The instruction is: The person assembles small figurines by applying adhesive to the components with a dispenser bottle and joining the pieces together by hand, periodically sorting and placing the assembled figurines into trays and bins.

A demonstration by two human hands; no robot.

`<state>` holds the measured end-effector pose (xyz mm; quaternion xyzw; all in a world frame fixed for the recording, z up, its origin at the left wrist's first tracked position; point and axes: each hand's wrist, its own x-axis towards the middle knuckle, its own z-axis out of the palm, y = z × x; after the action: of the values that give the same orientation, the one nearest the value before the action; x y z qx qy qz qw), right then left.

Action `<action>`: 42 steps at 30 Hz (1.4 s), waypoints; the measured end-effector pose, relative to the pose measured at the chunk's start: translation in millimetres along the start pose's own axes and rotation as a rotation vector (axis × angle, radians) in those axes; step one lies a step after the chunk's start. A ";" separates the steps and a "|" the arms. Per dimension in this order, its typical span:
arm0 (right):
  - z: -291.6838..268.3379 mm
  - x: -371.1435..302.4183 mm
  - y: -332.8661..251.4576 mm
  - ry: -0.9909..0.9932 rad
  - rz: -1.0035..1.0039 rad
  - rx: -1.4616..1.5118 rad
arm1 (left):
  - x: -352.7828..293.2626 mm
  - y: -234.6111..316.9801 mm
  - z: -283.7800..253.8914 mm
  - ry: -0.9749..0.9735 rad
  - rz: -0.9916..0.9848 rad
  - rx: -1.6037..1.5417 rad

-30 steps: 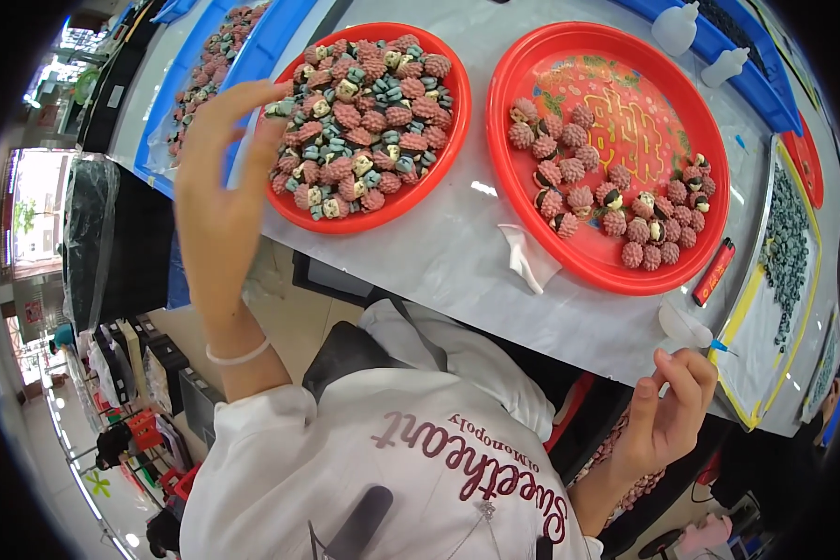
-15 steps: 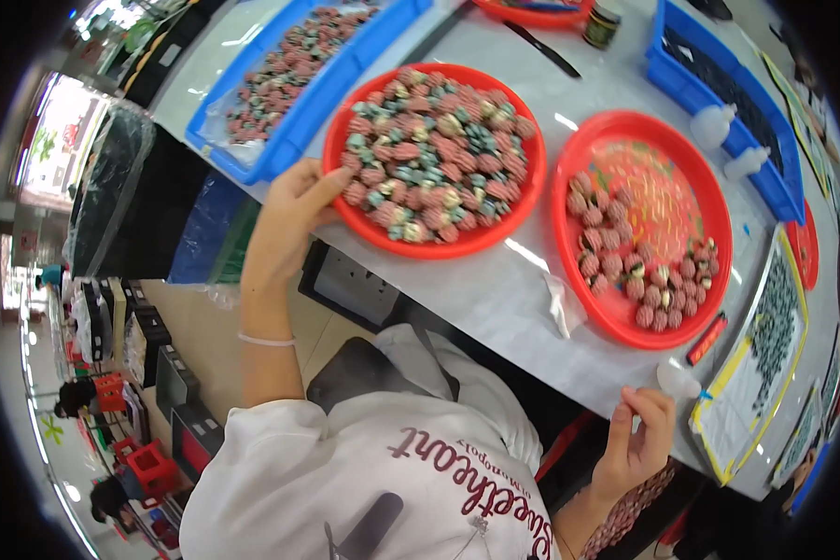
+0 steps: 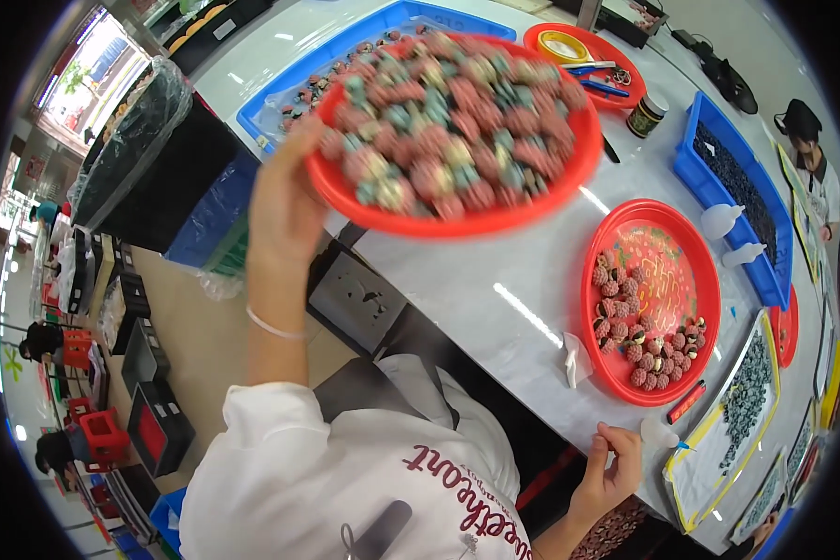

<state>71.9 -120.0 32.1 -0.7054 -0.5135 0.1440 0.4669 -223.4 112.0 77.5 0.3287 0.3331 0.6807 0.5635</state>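
Observation:
My left hand (image 3: pixel 289 201) grips the left rim of a round red tray (image 3: pixel 457 222), heaped with ridged pink, teal and cream pieces. The tray is tilted and held up off the table, slightly blurred. My right hand (image 3: pixel 611 476) hovers by the table's front edge with its fingers curled and the thumb and fingertips together. Whatever is in that pinch, if anything, is too small to make out. Beside it lies a small white squeeze bottle (image 3: pixel 658 432) with a blue tip. A second red tray (image 3: pixel 599 369) holds round, bumpy pink pieces on its patterned bottom.
Behind the raised tray is a blue bin (image 3: pixel 252 119) of pink pieces. Another blue bin (image 3: pixel 782 280) with dark pieces, two white bottles (image 3: pixel 721 221), a dark jar (image 3: pixel 646 116) and a yellow-edged sheet (image 3: pixel 679 499) of teal pieces stand right. A person (image 3: pixel 803 154) is farther off.
My left hand has lifted the full red tray off the table, up toward me and slightly right. My right hand keeps its curled pose near the squeeze bottle. The view has shifted.

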 end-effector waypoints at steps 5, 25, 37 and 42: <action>2.9 -2.1 1.3 -0.016 -0.034 0.009 | 51.2 56.8 -9.6 0.114 0.241 0.119; 21.2 3.6 -11.7 -0.083 0.024 -0.055 | 140.4 104.1 6.8 0.074 0.349 1.147; 21.4 4.9 -3.9 -0.089 0.016 -0.034 | 114.1 120.0 -7.8 -0.046 0.835 1.406; 22.3 4.6 -5.7 -0.088 0.041 -0.036 | 68.8 109.8 10.8 0.079 0.767 1.025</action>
<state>55.3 -104.5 26.3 -0.7170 -0.5214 0.1752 0.4282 -285.0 165.1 179.0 0.6269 0.4955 0.6000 0.0385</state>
